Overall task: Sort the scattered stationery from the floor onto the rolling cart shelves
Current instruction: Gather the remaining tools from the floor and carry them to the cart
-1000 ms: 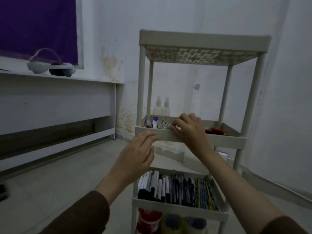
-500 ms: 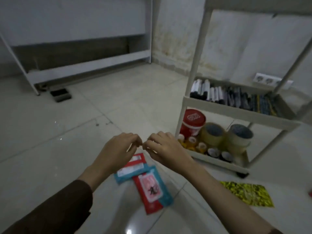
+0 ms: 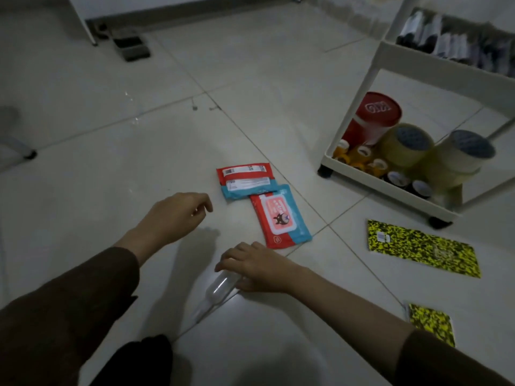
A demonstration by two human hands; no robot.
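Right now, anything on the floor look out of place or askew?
Yes. Two red-and-blue wipe packs lie overlapped and crooked, two yellow patterned packets sit loose by the cart, and a clear spray bottle lies on its side under the right hand.

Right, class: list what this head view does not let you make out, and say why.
- Clear bottle: cap end hidden under the right hand.
- Pens on the cart shelf: blurred, cut by the top edge.
- Small yellow packet: partly behind the right forearm.
- Wipes pack print: too small.
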